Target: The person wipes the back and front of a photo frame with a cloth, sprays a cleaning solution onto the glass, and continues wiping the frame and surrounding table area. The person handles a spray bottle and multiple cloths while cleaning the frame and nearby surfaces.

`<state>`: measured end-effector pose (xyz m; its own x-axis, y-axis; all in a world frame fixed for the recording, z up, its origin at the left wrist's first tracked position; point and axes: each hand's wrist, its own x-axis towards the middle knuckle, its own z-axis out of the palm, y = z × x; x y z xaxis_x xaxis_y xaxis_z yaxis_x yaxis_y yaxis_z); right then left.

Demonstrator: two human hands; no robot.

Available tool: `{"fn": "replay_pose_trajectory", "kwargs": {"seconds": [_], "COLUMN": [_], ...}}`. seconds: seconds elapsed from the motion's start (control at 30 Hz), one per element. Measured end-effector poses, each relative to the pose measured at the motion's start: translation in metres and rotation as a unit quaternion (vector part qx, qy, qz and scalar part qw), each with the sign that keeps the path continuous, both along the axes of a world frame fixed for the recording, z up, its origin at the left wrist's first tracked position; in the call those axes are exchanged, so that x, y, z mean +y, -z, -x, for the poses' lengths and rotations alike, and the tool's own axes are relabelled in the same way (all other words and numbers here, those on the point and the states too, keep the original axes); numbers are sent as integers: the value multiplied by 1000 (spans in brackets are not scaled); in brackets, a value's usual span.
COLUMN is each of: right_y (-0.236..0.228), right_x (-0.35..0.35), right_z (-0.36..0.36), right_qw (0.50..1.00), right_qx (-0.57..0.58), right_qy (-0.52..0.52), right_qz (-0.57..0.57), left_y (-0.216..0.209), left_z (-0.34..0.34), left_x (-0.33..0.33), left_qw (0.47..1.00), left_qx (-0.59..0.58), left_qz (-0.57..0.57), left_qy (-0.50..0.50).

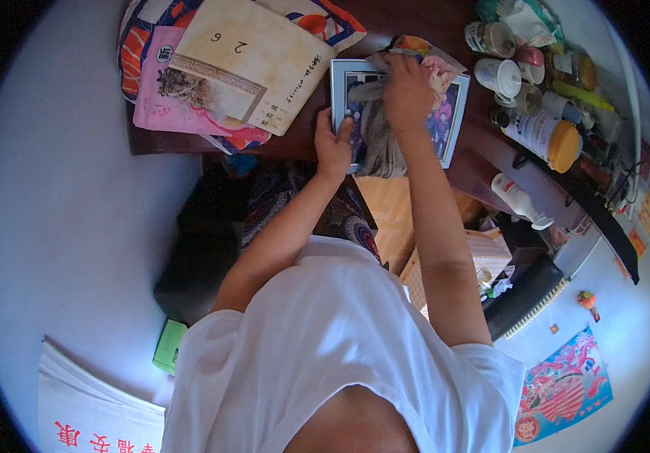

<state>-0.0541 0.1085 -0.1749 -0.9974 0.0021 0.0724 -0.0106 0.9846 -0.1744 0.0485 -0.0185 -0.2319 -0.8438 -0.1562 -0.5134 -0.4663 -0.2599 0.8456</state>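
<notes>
A silver-rimmed picture frame [338, 94] with a photo behind its glass sits at the edge of the dark table. My left hand [333, 147] grips its lower left side, thumb over the rim and the other fingers mostly hidden underneath. Over the glass, my right hand [409, 94] presses on a grey cloth [382, 143], gripping it; the hand is slightly blurred. Part of the cloth hangs down over the frame's near edge. Colourful packaging [446, 72] lies at the far right corner of the frame, beside my right hand.
Left on the table [483, 162] are a cream paper calendar sheet [287, 45], a pink package [155, 98] and a patterned cloth bag [344, 23]. Jars and cups crowd the right, including a yellow-lidded jar [563, 147]. A white bottle [517, 198] lies nearer me.
</notes>
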Motion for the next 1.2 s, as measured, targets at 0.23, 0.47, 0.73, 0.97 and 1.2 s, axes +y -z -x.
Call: {"fn": "replay_pose_trajectory", "kwargs": {"seconds": [0.23, 0.47, 0.73, 0.97, 1.2], "right_y": [-1, -1, 6, -1, -1], "right_x": [-14, -12, -31, -51, -50], "right_z": [-2, 1, -5, -18, -13], "right_qw": [997, 1000, 998, 981, 974], "right_qx": [26, -5, 15, 4, 59], "right_qy": [74, 25, 55, 22, 73], "right_qz": [-4, 6, 39, 194, 207], "left_y": [-6, 7, 8, 6, 1], "left_z": [3, -2, -2, -1, 2], "left_x": [-1, 2, -1, -3, -4], "left_qw": [998, 999, 998, 999, 999], "left_qx": [16, 25, 24, 28, 26], "left_qz": [59, 35, 38, -7, -29], "left_qy": [19, 4, 42, 38, 33]}}
